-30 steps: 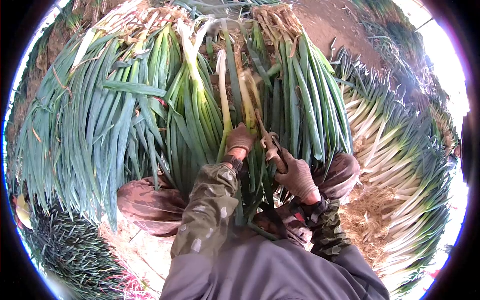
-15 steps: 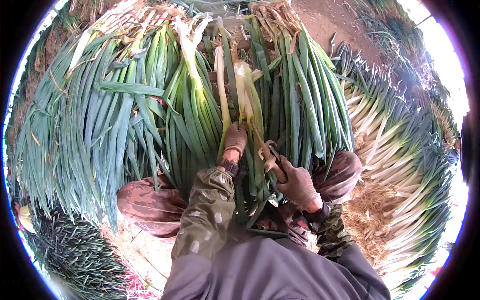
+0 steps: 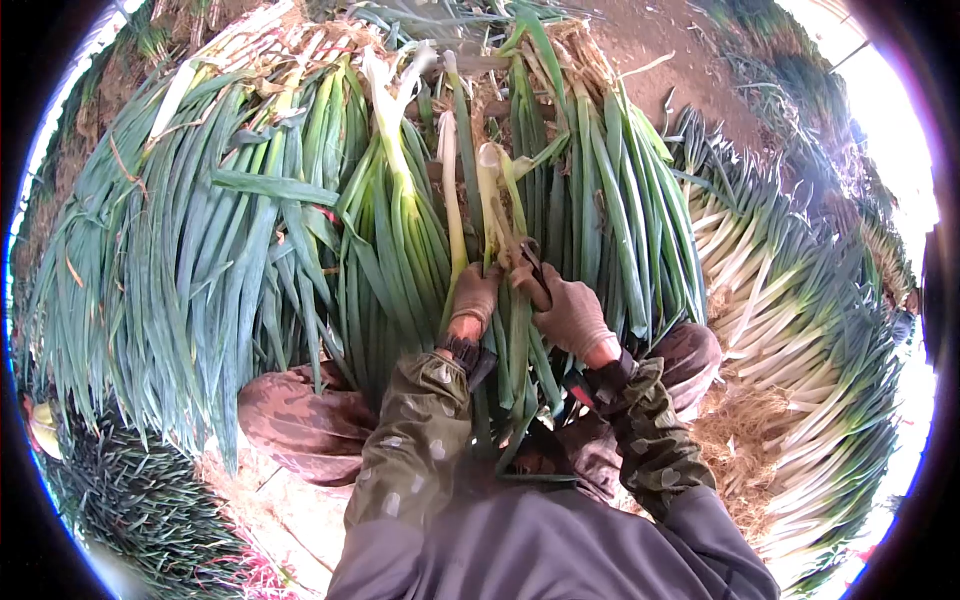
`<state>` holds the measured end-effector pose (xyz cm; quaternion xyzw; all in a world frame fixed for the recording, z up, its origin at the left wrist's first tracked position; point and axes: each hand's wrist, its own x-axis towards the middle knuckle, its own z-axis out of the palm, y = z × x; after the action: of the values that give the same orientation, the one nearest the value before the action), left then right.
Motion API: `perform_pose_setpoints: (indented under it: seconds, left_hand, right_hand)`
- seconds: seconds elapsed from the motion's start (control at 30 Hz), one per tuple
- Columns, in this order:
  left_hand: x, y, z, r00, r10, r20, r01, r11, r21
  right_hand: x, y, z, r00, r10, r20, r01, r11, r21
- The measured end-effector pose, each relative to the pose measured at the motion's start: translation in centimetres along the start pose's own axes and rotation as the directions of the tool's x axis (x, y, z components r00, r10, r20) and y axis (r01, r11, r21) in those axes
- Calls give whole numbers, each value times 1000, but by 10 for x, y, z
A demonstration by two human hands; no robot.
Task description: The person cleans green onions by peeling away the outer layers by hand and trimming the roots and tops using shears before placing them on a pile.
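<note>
My left hand [image 3: 475, 298], in a brownish glove, is closed around the lower part of a green onion [image 3: 488, 205] whose pale end points away from me. Just right of it, my gloved right hand [image 3: 572, 312] is wrapped round the handle of a tool [image 3: 535, 265] with a dark metal part, held against the leaves of the same onion. The tool's exact shape is partly hidden by my fingers. A thin pale-stemmed onion [image 3: 450, 185] lies to the left of the held one, and a thicker forked one [image 3: 395, 130] lies farther left.
Long green onion leaves [image 3: 190, 250] spread across the left. Another bunch [image 3: 620, 200] lies right of my hands. Rows of white-stemmed onions [image 3: 780, 320] line the far right, with dry roots [image 3: 740, 430] beside them. My knees [image 3: 305, 420] flank the work; dark green tops [image 3: 140, 500] stand at lower left.
My right hand has moved up and slightly left, bringing the tool closer to the held onion. My left hand has shifted slightly down, and the onion's pale end sits a little lower.
</note>
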<state>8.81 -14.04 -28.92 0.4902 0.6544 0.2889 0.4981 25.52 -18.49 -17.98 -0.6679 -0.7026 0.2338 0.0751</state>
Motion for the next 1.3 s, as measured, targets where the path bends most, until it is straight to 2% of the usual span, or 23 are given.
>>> perform_pose_setpoints:
  seconds: [0.17, 0.27, 0.47, 0.57, 0.77, 0.97, 1.03, 1.1, 1.2, 1.23, 1.3]
  left_hand:
    - [10, -13, 6, 1000, 6, -11, -5, 996, 88]
    - [10, -16, 5, 1000, -9, 5, 9, 1000, -19]
    - [1, -1, -4, 991, -99, 85, 102, 994, -35]
    - [-6, 1, -4, 997, -45, 59, 51, 993, -104]
    - [-8, 5, -8, 997, 1, 72, 7, 994, -108]
    - [-10, 1, -4, 997, 45, 58, -25, 950, -312]
    - [-10, -1, -1, 995, -18, 97, 54, 921, -386]
    - [-6, -8, 0, 991, -56, 122, 103, 898, -428]
    - [-7, -4, -5, 999, 32, 39, -18, 949, -314]
    - [-8, -1, -9, 998, 15, 62, 5, 953, -303]
    - [-7, 10, -19, 995, -18, 102, 47, 958, -283]
  right_hand:
    - [37, -7, 0, 998, -42, -39, 41, 999, -15]
    - [60, -8, 4, 998, -21, -60, 20, 1000, -6]
    - [97, -14, 1, 998, 6, -65, -5, 1000, 10]
    - [115, -16, 1, 995, -13, -97, 16, 1000, 22]
    - [161, -20, 5, 991, 34, -127, -27, 998, 57]
    - [206, -18, 0, 983, 9, -185, -1, 999, 44]
    - [217, -17, -9, 985, 34, -170, -22, 997, 68]
    - [217, -14, -14, 988, 52, -145, -40, 996, 85]
    - [204, -9, -26, 994, 61, -95, -52, 994, 91]
    - [194, -6, -29, 998, 59, -15, -56, 988, 145]
    - [165, -2, -28, 995, 27, -94, -8, 980, 199]
